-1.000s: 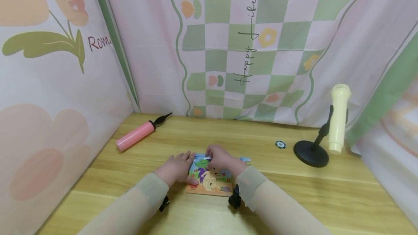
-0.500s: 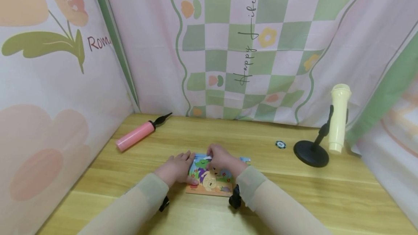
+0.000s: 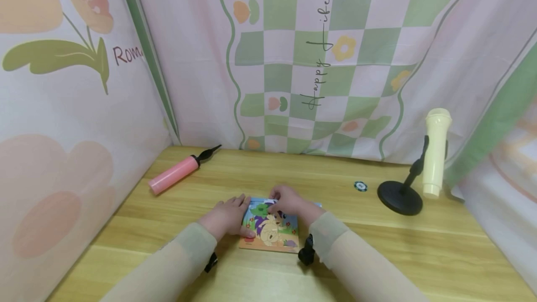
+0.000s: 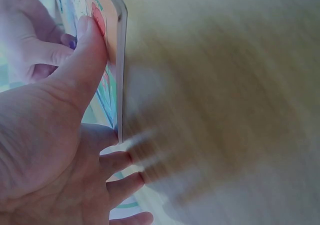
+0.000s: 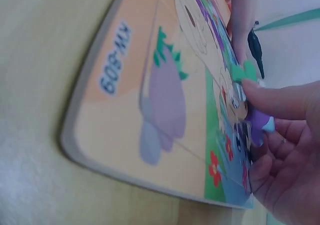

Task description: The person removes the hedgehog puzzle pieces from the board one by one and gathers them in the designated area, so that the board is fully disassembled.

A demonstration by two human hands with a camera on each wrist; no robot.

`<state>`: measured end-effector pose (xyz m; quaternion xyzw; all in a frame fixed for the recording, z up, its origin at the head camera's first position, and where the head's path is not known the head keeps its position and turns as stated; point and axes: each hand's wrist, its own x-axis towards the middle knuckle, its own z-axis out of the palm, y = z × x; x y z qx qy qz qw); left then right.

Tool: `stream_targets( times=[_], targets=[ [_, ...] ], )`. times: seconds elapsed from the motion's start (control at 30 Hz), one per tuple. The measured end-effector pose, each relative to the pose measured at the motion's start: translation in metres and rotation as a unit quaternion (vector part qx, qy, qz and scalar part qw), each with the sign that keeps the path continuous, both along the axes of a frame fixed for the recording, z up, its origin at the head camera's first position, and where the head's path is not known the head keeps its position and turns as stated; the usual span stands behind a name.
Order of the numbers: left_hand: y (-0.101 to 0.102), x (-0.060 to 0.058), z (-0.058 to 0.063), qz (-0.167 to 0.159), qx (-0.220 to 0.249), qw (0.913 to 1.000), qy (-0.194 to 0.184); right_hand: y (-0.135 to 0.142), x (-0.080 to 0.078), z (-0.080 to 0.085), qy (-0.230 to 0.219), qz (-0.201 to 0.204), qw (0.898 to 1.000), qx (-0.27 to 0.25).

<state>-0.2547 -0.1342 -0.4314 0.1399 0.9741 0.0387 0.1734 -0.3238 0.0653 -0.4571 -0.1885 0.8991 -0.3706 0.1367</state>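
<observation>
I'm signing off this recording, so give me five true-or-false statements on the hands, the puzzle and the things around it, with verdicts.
1. The left hand has its thumb on the puzzle board. True.
2. The right hand lies flat on the table. False: it pinches a puzzle piece.
3. In the head view, the pink pump lies left of the puzzle board. True.
4. The cream microphone lies on the table. False: a black stand holds it up.
5. The round chip lies on the puzzle board. False: it lies on the table.
</observation>
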Motion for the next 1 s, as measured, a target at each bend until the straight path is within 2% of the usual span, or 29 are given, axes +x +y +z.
stream_targets(
  times=[0.23,0.4,0.67,0.83,1.0],
  targets=[
    [0.001,0.0,0.001,0.002,0.003,1.0,0.0,0.006,-0.001,0.0,-0.008,0.034,0.999,-0.017],
    [0.001,0.0,0.0,0.003,0.007,1.0,-0.002,0.007,0.001,0.003,-0.006,0.034,0.999,-0.02],
    [0.0,-0.001,-0.003,0.009,0.017,0.9998,-0.002,0.014,0.002,0.018,-0.017,0.018,0.999,-0.026],
    [0.001,-0.001,-0.004,0.007,0.018,0.9998,-0.003,0.039,-0.003,0.033,0.009,0.014,0.999,-0.047],
    [0.001,0.001,0.0,0.008,0.015,0.9998,-0.006,0.075,-0.005,0.047,0.014,-0.005,0.998,-0.054]
  ],
)
